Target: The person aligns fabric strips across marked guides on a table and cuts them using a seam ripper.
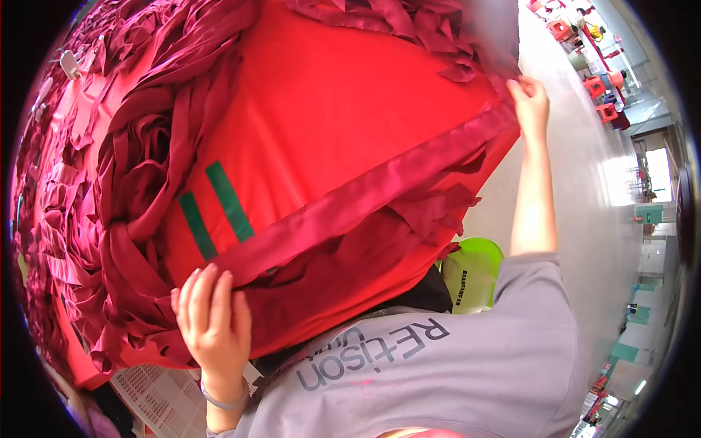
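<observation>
A long dark red fabric strip (350, 197) runs diagonally across bright red cloth (328, 102). My left hand (213, 321) rests at the strip's lower left end, palm down, its fingers stretched out on the fabric. At the upper right, my right hand (531, 106) is closed in a pinch on the strip's other end, beside the edge of the red cloth. Two short green strips (228, 201) lie on the cloth above my left hand. Loose dark red strips (150, 160) are heaped to the left, and more hang below the long strip.
A bright green object (475, 274) with black lettering is below the cloth, near my right sleeve. Printed paper (164, 398) shows at the lower left. Red stools (561, 30) and other items stand in the distance across the pale floor (577, 219).
</observation>
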Tool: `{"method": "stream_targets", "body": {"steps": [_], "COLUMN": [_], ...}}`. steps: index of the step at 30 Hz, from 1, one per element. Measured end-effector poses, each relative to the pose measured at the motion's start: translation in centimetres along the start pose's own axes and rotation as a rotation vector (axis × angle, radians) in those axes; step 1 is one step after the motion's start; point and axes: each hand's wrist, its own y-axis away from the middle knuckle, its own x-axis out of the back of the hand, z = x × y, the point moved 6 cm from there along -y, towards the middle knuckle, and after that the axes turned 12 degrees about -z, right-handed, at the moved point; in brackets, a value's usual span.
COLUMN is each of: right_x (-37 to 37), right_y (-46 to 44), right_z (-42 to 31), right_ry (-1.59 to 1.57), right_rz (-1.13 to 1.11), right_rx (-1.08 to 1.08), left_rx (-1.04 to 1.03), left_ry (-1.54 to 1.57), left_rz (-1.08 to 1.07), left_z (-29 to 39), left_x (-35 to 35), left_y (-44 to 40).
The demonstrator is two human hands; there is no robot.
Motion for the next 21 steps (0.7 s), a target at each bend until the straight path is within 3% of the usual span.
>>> {"method": "stream_targets", "body": {"steps": [1, 3, 5, 6, 8, 11, 14, 18, 21], "right_x": [-1.9, -5.6, -7.7, -8.5, -9.2, -9.7, -11.4, -12.8, -12.4], "right_y": [2.8, 7.5, 12.6, 15.1, 19.1, 24.1, 27.7, 29.7, 29.3], "right_z": [-4.5, -9.9, -14.6, -17.1, -21.0, -26.2, -27.6, -27.0, -27.5], "right_ry": [-0.205, -0.44, -0.677, -0.686, -0.42, -0.294, -0.186, 0.145, 0.117], "right_rz": [-0.203, -0.653, -0.875, -0.909, -0.926, -0.87, -1.025, -0.999, -0.92], "right_rx": [-0.088, -0.042, -0.059, -0.013, 0.257, 0.635, 0.691, 0.803, 0.865], "left_rx": [-0.007, 0.003, -0.014, -0.028, -0.053, -0.045, -0.029, -0.008, 0.001], "left_ry": [-0.031, -0.037, -0.03, 0.025, 0.106, 0.106, 0.125, 0.169, 0.22], "left_rz": [-0.063, -0.103, -0.085, -0.09, -0.076, -0.017, -0.013, -0.004, -0.026], "left_z": [0.5, 0.6, 0.7, 0.9, 1.4, 1.5, 1.4, 0.9, 0.6], "left_x": [-0.5, -1.6, -1.7, -1.5, -1.4, -1.9, -2.1, -2.4, -2.6], "left_y": [-0.1, -0.2, -0.4, -0.6, -0.9, -0.7, -0.7, -0.2, -0.1]}}
